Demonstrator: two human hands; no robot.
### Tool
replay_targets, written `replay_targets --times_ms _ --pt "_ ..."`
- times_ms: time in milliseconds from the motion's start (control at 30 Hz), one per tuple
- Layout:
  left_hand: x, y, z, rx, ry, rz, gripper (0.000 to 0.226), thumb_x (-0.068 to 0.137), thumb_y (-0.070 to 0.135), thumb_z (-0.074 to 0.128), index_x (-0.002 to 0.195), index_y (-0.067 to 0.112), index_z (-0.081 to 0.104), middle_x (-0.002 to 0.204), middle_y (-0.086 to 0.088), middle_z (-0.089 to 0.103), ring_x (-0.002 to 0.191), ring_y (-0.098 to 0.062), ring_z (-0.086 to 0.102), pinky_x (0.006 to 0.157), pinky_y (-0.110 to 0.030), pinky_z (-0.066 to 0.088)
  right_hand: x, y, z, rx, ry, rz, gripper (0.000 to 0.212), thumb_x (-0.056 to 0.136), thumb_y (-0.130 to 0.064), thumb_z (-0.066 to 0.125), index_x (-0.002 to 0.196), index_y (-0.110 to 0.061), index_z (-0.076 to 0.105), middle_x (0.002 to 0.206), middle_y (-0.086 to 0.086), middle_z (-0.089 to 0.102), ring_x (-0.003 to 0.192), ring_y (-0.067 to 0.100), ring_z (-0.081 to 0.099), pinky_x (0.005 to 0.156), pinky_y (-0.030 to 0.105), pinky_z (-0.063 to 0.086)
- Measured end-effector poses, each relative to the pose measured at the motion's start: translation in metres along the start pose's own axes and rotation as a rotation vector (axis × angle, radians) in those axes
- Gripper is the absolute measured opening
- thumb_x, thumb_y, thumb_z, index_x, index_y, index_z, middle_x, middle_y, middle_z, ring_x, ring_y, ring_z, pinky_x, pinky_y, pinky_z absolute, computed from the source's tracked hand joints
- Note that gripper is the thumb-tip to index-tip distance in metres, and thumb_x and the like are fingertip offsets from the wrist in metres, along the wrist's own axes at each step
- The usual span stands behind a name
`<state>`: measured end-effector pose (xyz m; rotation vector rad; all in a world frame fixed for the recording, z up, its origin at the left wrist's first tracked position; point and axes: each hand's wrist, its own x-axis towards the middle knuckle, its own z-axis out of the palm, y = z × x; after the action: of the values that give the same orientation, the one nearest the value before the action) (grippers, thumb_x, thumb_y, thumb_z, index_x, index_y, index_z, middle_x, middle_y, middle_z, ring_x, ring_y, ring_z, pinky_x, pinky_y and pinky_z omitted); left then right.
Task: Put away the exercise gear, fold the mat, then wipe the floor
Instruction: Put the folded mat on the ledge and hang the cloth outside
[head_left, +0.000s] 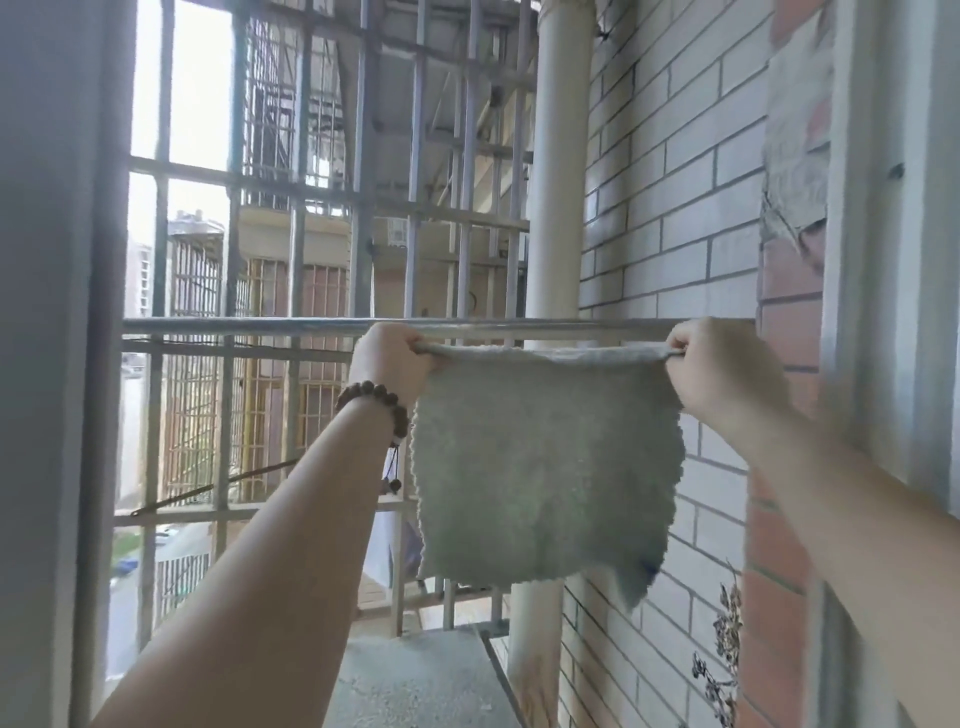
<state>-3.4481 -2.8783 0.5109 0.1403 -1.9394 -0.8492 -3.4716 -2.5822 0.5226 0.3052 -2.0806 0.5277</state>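
Observation:
A pale green fluffy cloth hangs spread out in front of me, just below a horizontal metal rail. My left hand, with a bead bracelet on the wrist, pinches the cloth's upper left corner. My right hand pinches the upper right corner. The top edge is pulled taut between both hands, close under the rail. The cloth's lower right corner droops to a point.
Metal security bars enclose the window opening beyond the rail. A white drainpipe runs down beside a grey brick wall. A window frame stands at the right, a concrete ledge lies below.

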Motion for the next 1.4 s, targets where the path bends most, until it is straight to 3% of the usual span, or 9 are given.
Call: replay_targets --times_ms 133,233,367,533,633,733,900,1000,1400 --pt "0.017 0.015 -0.004 -0.563 -0.038 -0.321 0.012 0.088 0.000 0.064 0.079 0.005 0.069 0.087 -0.020 0.071 0.080 -0.033 0.070 0.080 -0.045 0.058 0.021 -0.013 0.003 0.774 -0.095 0.352 0.023 0.089 0.002 0.050 0.077 -0.015 0.058 0.086 0.012 0.060 0.065 0.034 0.065 0.051 0.042 0.058" --pt "0.030 0.024 -0.008 -0.803 0.020 -0.303 0.013 0.084 -0.005 0.066 0.077 0.005 0.070 0.076 -0.015 0.071 0.072 -0.030 0.072 0.072 -0.036 0.060 0.041 -0.023 0.004 1.135 -0.077 0.475 0.019 0.086 0.001 0.057 0.072 -0.011 0.061 0.081 0.017 0.063 0.065 0.032 0.065 0.060 0.040 0.060" --pt "0.055 0.034 -0.004 -0.787 0.101 -0.206 0.011 0.082 -0.001 0.068 0.079 0.008 0.074 0.083 -0.015 0.074 0.079 -0.027 0.073 0.075 -0.034 0.060 0.078 -0.033 0.011 0.956 0.078 0.423 0.018 0.068 -0.028 0.059 0.064 -0.010 0.063 0.076 0.020 0.068 0.078 0.039 0.068 0.061 0.048 0.054" --pt "0.109 0.043 0.010 -0.614 0.024 -0.140 0.016 0.084 -0.006 0.062 0.088 0.005 0.074 0.090 -0.015 0.074 0.091 -0.030 0.071 0.083 -0.037 0.059 0.123 -0.042 0.011 0.641 0.190 0.243 0.026 0.088 -0.021 0.054 0.076 -0.001 0.066 0.072 0.014 0.061 0.075 0.030 0.057 0.061 0.031 0.041" --pt "0.122 0.048 0.023 -0.171 -0.260 -0.044 0.040 0.092 -0.001 0.054 0.132 -0.002 0.051 0.128 -0.024 0.058 0.117 -0.037 0.059 0.098 -0.044 0.050 0.131 -0.041 0.023 0.300 -0.140 0.106 0.021 0.090 -0.021 0.056 0.101 -0.009 0.069 0.108 0.013 0.065 0.101 0.033 0.058 0.080 0.030 0.045" --pt "0.118 0.046 0.021 0.196 -0.278 0.124 0.057 0.090 0.009 0.063 0.143 0.008 0.042 0.141 -0.013 0.049 0.125 -0.027 0.053 0.101 -0.030 0.045 0.127 -0.039 0.030 0.111 -0.391 0.058 0.045 0.088 -0.032 0.064 0.129 -0.014 0.057 0.127 0.008 0.058 0.107 0.031 0.059 0.091 0.032 0.048" --pt "0.108 0.043 0.006 0.204 -0.172 0.289 0.031 0.088 0.014 0.067 0.119 0.011 0.066 0.126 -0.005 0.063 0.112 -0.019 0.060 0.093 -0.026 0.047 0.122 -0.032 0.020 0.085 -0.345 -0.165 0.024 0.085 -0.036 0.068 0.102 -0.019 0.069 0.098 -0.001 0.066 0.090 0.017 0.055 0.078 0.025 0.037" --pt "0.105 0.036 0.005 0.298 -0.379 0.321 0.021 0.089 0.011 0.067 0.108 0.009 0.073 0.112 -0.004 0.070 0.100 -0.015 0.065 0.095 -0.028 0.051 0.117 -0.028 0.018 0.001 -0.473 -0.224 0.014 0.082 -0.031 0.072 0.093 -0.023 0.070 0.080 -0.014 0.059 0.087 0.013 0.057 0.078 0.025 0.040" --pt "0.105 0.015 0.032 0.262 -0.288 0.365 0.007 0.085 0.017 0.071 0.088 0.017 0.078 0.092 0.002 0.072 0.088 -0.015 0.067 0.087 -0.030 0.055 0.117 -0.004 0.041 0.034 -0.337 -0.304 0.009 0.089 -0.015 0.062 0.082 -0.018 0.067 0.082 -0.004 0.062 0.076 0.008 0.055 0.059 0.019 0.037"
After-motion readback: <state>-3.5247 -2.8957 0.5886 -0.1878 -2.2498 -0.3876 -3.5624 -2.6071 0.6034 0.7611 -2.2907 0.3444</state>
